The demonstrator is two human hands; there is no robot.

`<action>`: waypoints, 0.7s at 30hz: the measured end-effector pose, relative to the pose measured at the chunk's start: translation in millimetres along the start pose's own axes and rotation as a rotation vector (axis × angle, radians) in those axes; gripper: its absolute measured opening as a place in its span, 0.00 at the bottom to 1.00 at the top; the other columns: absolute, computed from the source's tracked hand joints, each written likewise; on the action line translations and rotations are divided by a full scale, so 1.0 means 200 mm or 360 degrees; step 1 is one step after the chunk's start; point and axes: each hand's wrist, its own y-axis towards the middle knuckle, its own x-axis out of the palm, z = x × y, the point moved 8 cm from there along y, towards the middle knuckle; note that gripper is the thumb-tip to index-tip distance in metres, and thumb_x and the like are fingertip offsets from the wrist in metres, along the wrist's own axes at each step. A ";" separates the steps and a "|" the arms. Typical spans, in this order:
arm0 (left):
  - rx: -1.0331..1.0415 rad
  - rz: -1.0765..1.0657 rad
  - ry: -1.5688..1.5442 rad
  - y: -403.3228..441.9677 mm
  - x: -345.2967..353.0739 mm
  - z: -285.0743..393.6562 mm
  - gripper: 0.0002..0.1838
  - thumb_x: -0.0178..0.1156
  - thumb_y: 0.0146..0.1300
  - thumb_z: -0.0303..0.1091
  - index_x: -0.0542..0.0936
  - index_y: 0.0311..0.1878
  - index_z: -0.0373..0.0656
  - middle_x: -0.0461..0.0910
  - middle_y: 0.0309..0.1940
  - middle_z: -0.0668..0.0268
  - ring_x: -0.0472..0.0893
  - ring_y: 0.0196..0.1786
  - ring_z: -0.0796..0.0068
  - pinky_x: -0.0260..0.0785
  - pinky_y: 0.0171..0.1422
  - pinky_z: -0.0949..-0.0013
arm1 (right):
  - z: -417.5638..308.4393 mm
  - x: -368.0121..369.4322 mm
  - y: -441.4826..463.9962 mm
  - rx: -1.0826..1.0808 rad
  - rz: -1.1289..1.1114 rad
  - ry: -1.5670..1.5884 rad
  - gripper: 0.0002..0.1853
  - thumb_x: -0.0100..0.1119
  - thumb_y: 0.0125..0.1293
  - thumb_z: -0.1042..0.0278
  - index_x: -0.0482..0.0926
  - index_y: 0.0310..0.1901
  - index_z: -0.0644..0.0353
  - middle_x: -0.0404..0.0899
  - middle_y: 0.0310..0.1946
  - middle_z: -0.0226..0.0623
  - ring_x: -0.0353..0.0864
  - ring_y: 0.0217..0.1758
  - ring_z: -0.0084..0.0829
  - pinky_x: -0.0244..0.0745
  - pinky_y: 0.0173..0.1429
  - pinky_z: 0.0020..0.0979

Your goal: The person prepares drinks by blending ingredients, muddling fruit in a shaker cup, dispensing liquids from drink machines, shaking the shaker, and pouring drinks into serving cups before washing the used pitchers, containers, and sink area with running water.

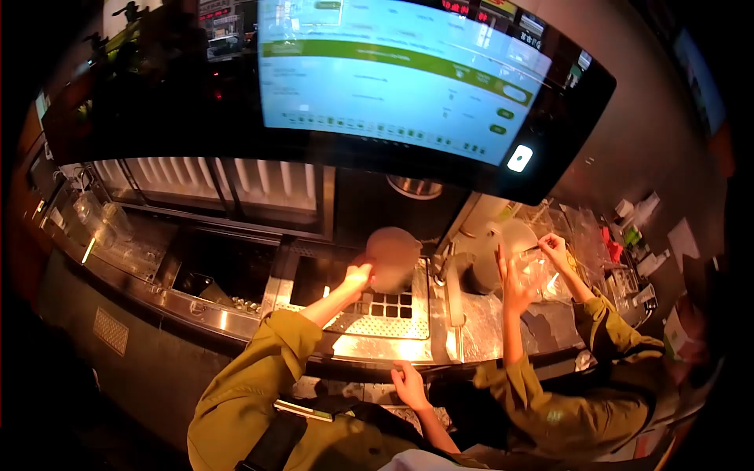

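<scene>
My left hand (360,276) grips the side of a round, pale translucent container (394,257) above the metal drip grate (393,323). What is inside the container cannot be made out. Lower down, near the front edge of the counter, my right hand (410,385) hangs with its fingers loosely apart and nothing in them. A square-celled rack (382,307) shows just below the container.
To the right a co-worker's hands (514,286) handle clear plastic beside another round container (514,235). A large lit screen (393,78) hangs overhead. Clear pitchers (114,221) stand at the far left, past a dark sink well (208,263) with a metal rim.
</scene>
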 end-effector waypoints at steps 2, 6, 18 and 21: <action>0.0083 -0.0088 -0.0081 -0.08 -0.05 0.03 0.11 0.50 0.57 0.35 0.72 0.34 0.36 0.73 0.23 0.63 0.68 0.20 0.78 0.61 0.25 0.75 | -0.06 0.04 0.01 -0.0028 0.0033 -0.0014 0.11 0.54 0.58 0.69 0.73 0.42 0.63 0.74 0.21 0.41 0.75 0.24 0.30 0.70 0.32 0.28; 0.0270 -0.0204 -0.0213 -0.30 -0.28 0.13 0.12 0.52 0.57 0.39 0.71 0.37 0.40 0.69 0.21 0.68 0.66 0.20 0.81 0.58 0.22 0.79 | -0.19 0.22 0.04 -0.0068 0.0017 -0.0035 0.12 0.54 0.58 0.68 0.73 0.42 0.63 0.75 0.22 0.40 0.75 0.25 0.28 0.70 0.32 0.27; 0.0381 0.0081 -0.0458 -1.71 -2.38 0.55 0.14 0.51 0.58 0.38 0.73 0.44 0.41 0.74 0.31 0.70 0.70 0.31 0.81 0.61 0.33 0.78 | -1.32 1.95 0.08 -0.0729 -0.0517 -0.0068 0.09 0.51 0.59 0.72 0.72 0.41 0.66 0.77 0.31 0.41 0.79 0.28 0.31 0.73 0.33 0.28; 0.0468 0.0456 -0.0605 -2.03 -3.06 0.56 0.18 0.52 0.58 0.39 0.71 0.50 0.40 0.75 0.36 0.70 0.72 0.35 0.81 0.63 0.38 0.77 | -1.62 2.49 0.03 -0.0865 -0.0711 -0.0074 0.10 0.51 0.60 0.72 0.72 0.42 0.66 0.77 0.31 0.40 0.78 0.28 0.28 0.73 0.34 0.27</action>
